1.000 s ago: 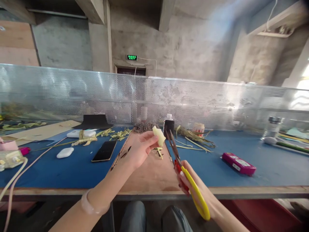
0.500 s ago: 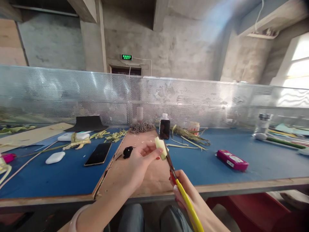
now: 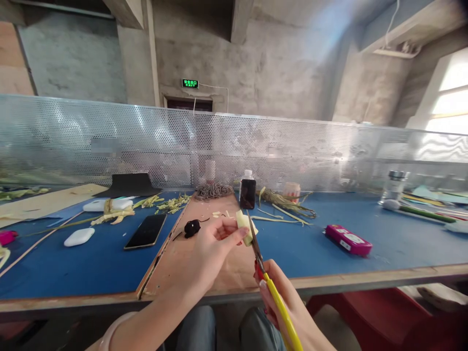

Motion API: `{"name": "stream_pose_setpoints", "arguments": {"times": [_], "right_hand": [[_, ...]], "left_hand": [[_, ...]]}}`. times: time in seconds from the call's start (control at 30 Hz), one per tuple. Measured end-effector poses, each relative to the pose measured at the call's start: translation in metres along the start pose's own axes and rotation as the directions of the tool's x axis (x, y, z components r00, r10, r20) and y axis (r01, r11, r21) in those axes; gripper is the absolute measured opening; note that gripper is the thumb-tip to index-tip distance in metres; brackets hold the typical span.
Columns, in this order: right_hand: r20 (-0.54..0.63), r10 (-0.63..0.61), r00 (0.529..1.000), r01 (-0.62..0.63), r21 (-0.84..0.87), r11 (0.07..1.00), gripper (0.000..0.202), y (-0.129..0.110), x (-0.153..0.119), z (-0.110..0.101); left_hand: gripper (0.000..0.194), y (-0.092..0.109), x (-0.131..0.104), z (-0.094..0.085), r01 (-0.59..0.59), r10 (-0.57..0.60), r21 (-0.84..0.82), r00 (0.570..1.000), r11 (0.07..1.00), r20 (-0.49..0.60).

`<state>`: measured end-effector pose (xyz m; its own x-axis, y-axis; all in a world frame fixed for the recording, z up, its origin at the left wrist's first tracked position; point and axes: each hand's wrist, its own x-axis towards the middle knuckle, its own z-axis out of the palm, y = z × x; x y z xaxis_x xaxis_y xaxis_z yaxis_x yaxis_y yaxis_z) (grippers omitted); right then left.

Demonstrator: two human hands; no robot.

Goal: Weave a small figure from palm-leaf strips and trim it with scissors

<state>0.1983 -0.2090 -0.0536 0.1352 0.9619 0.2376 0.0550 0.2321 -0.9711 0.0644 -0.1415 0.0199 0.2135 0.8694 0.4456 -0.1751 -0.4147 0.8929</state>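
Observation:
My left hand (image 3: 219, 243) pinches a pale yellow-green piece (image 3: 245, 225) between thumb and fingers, above the brown board (image 3: 175, 273). My right hand (image 3: 276, 292) is wrapped round the yellow handle of a pair of scissors (image 3: 280, 307). The scissors' metal blades point up and away, against the right side of the pale piece; whether they bite into it cannot be made out. Small pale scraps (image 3: 216, 213) lie on the board behind my left hand. A black tangled thread bundle (image 3: 192, 227) rests left of that hand.
A dark bottle (image 3: 247, 191) stands behind my hands, beside grey cord (image 3: 214, 191) and dried stalks (image 3: 288, 202). On the blue tabletop lie a phone (image 3: 145, 231), a white case (image 3: 79, 237) and a magenta box (image 3: 348, 239). A perforated metal screen (image 3: 310, 151) runs behind.
The view has shifted slightly. The scissor blades now overlap the pale piece more, and its shape looks more spread on the right. Pale scraps show more clearly on the board.

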Motion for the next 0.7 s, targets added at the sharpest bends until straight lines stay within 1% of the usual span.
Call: {"name": "stream_pose_setpoints", "arguments": {"times": [0.17,0.33,0.5,0.57,0.7], "right_hand": [[-0.026,-0.011,1.000,0.010,-0.015,1.000,0.045,-0.002,-0.002,-0.001],[-0.062,-0.025,0.998,0.025,0.003,1.000,0.044,0.001,-0.002,0.001],[-0.093,-0.039,0.995,0.043,0.042,0.998,0.040,0.006,-0.003,0.002],[-0.097,-0.039,0.995,0.044,0.053,0.998,0.039,0.009,-0.004,0.002],[-0.106,-0.033,0.994,0.040,0.066,0.997,0.038,0.015,-0.005,0.001]], "left_hand": [[0.018,0.006,-0.001,0.001,0.056,-0.056,0.014,0.998,0.998,0.012],[0.017,0.012,-0.001,0.000,0.077,-0.082,0.105,0.995,0.992,0.048],[0.014,0.017,-0.003,0.000,0.086,-0.097,0.153,0.993,0.984,0.061],[0.013,0.018,-0.003,0.001,0.084,-0.098,0.151,0.992,0.985,0.082],[0.014,0.016,-0.002,0.003,0.058,-0.071,0.096,0.989,0.994,0.131]]}}
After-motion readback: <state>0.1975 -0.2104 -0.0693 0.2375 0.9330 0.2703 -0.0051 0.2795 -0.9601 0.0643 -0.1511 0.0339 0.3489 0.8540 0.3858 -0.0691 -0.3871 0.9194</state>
